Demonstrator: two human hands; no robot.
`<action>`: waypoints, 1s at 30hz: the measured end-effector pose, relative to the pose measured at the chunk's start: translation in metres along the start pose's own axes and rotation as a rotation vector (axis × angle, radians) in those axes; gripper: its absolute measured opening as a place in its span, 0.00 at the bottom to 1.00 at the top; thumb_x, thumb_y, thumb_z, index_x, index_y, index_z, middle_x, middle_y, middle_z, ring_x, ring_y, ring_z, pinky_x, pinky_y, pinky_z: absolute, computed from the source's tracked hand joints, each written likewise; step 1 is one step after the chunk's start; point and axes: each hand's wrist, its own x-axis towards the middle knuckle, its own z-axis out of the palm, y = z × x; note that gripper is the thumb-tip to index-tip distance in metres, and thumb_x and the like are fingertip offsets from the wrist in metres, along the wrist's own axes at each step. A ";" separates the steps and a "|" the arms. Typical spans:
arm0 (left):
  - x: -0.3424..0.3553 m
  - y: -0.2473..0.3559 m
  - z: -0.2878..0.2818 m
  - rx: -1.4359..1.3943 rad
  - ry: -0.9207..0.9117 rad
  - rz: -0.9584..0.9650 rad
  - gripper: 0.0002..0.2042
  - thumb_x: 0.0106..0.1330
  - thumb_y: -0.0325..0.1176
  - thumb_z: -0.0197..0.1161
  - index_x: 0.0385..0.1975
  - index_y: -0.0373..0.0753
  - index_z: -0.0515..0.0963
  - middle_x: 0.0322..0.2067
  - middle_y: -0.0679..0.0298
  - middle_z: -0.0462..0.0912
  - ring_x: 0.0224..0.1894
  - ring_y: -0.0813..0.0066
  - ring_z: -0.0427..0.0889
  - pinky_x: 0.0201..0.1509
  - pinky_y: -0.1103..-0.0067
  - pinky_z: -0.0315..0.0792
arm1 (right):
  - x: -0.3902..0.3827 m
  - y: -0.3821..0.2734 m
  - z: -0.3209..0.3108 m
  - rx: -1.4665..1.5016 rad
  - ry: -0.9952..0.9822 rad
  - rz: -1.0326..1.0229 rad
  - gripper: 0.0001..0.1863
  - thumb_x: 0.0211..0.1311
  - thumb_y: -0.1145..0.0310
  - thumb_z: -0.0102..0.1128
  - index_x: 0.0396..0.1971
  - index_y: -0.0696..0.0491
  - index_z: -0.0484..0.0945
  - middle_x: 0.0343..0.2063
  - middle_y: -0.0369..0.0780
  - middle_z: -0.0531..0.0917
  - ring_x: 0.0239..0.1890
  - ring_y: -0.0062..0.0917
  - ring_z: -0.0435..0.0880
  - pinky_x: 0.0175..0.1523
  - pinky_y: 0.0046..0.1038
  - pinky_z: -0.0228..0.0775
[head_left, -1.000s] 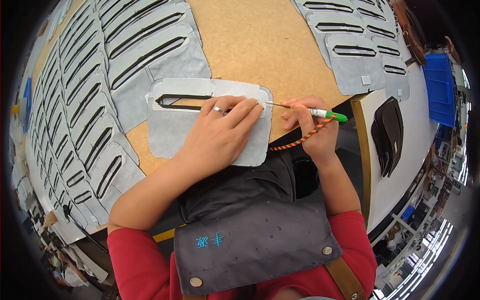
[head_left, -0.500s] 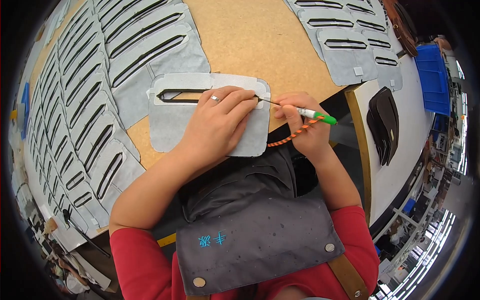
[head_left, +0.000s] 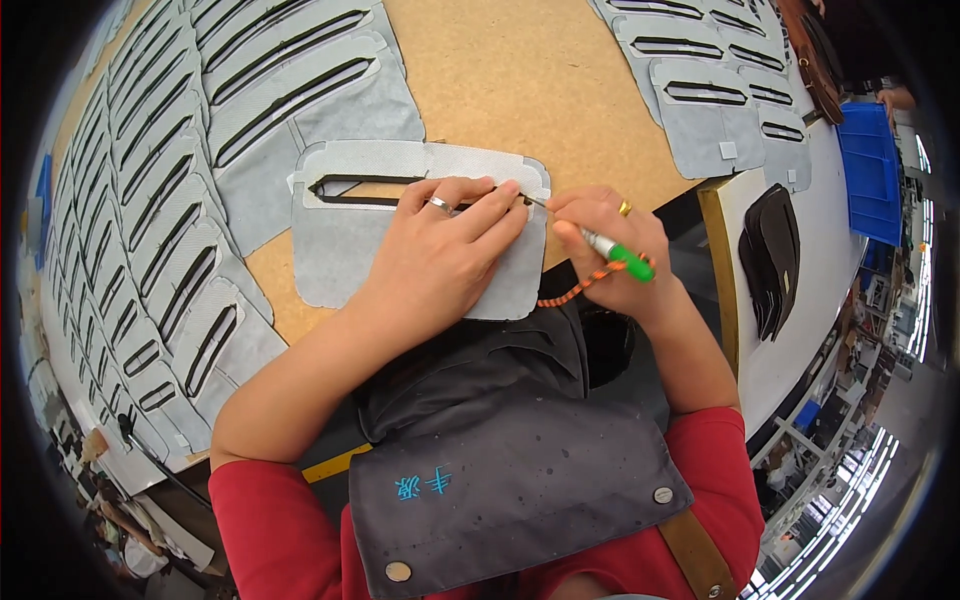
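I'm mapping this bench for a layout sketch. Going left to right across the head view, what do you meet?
Overlapped rows of grey slotted panels → left hand pressing one grey panel → right hand with a green-capped pen → stack of dark pieces → blue bin.

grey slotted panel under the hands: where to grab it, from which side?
Grip the grey panel at its near left corner, coming from the person's left. It lies flat on the board, so a pinch probably needs an edge. The left hand covers the middle, the right hand holds the pen at the slot's right end, and that corner is bare.
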 end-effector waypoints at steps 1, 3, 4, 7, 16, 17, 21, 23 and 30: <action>0.000 0.001 0.000 0.003 -0.001 0.000 0.18 0.52 0.25 0.61 0.45 0.40 0.75 0.49 0.66 0.76 0.51 0.68 0.73 0.53 0.69 0.63 | 0.000 0.006 -0.001 0.080 0.015 0.048 0.07 0.53 0.76 0.63 0.30 0.56 0.74 0.29 0.40 0.80 0.26 0.31 0.80 0.29 0.24 0.71; 0.000 0.001 0.000 0.010 -0.002 0.001 0.18 0.52 0.25 0.61 0.45 0.40 0.75 0.49 0.66 0.76 0.51 0.68 0.73 0.53 0.69 0.63 | -0.002 0.010 -0.001 0.230 0.041 0.186 0.04 0.58 0.76 0.60 0.30 0.57 0.74 0.26 0.39 0.80 0.23 0.25 0.79 0.28 0.21 0.69; 0.001 0.000 0.001 0.004 -0.004 0.003 0.18 0.52 0.25 0.60 0.45 0.40 0.74 0.49 0.66 0.76 0.51 0.68 0.73 0.53 0.69 0.63 | -0.003 0.011 -0.001 0.232 0.044 0.184 0.04 0.58 0.76 0.60 0.30 0.57 0.74 0.26 0.39 0.80 0.23 0.25 0.79 0.28 0.21 0.69; -0.001 0.001 0.001 -0.004 -0.012 -0.005 0.19 0.52 0.24 0.60 0.46 0.39 0.74 0.49 0.66 0.76 0.50 0.67 0.74 0.53 0.69 0.63 | -0.003 0.014 -0.004 0.699 0.100 0.716 0.08 0.65 0.69 0.54 0.31 0.59 0.73 0.22 0.39 0.80 0.19 0.17 0.77 0.29 0.21 0.72; 0.001 0.005 -0.003 0.034 -0.051 -0.072 0.21 0.54 0.25 0.55 0.52 0.39 0.71 0.49 0.64 0.72 0.50 0.67 0.71 0.55 0.69 0.60 | -0.014 0.018 -0.006 0.704 0.272 0.550 0.14 0.69 0.62 0.48 0.35 0.59 0.73 0.29 0.45 0.82 0.27 0.21 0.81 0.37 0.23 0.74; 0.002 0.005 -0.003 0.044 -0.044 -0.092 0.22 0.54 0.25 0.55 0.53 0.39 0.70 0.49 0.64 0.71 0.50 0.66 0.70 0.55 0.69 0.59 | -0.013 0.016 -0.007 0.572 0.243 0.517 0.15 0.69 0.61 0.46 0.34 0.60 0.73 0.30 0.45 0.82 0.27 0.23 0.81 0.37 0.24 0.74; 0.005 0.001 -0.004 -0.061 0.008 -0.179 0.20 0.52 0.27 0.57 0.48 0.39 0.71 0.48 0.64 0.71 0.50 0.67 0.70 0.53 0.68 0.60 | -0.008 0.013 -0.007 0.669 0.250 0.533 0.14 0.68 0.62 0.50 0.35 0.59 0.74 0.33 0.42 0.82 0.31 0.18 0.80 0.40 0.19 0.71; 0.002 -0.006 -0.002 -0.314 0.132 -0.238 0.15 0.52 0.24 0.56 0.42 0.38 0.73 0.44 0.65 0.73 0.48 0.66 0.71 0.51 0.69 0.61 | -0.006 0.014 -0.008 0.708 0.217 0.533 0.13 0.68 0.62 0.49 0.35 0.59 0.74 0.33 0.40 0.82 0.30 0.18 0.80 0.40 0.19 0.71; 0.001 -0.013 -0.002 -0.143 0.089 -0.024 0.10 0.51 0.22 0.57 0.34 0.39 0.75 0.39 0.68 0.77 0.46 0.68 0.74 0.50 0.72 0.62 | 0.002 0.016 -0.001 0.735 0.102 0.551 0.12 0.69 0.65 0.48 0.34 0.59 0.72 0.31 0.38 0.81 0.30 0.17 0.79 0.39 0.20 0.72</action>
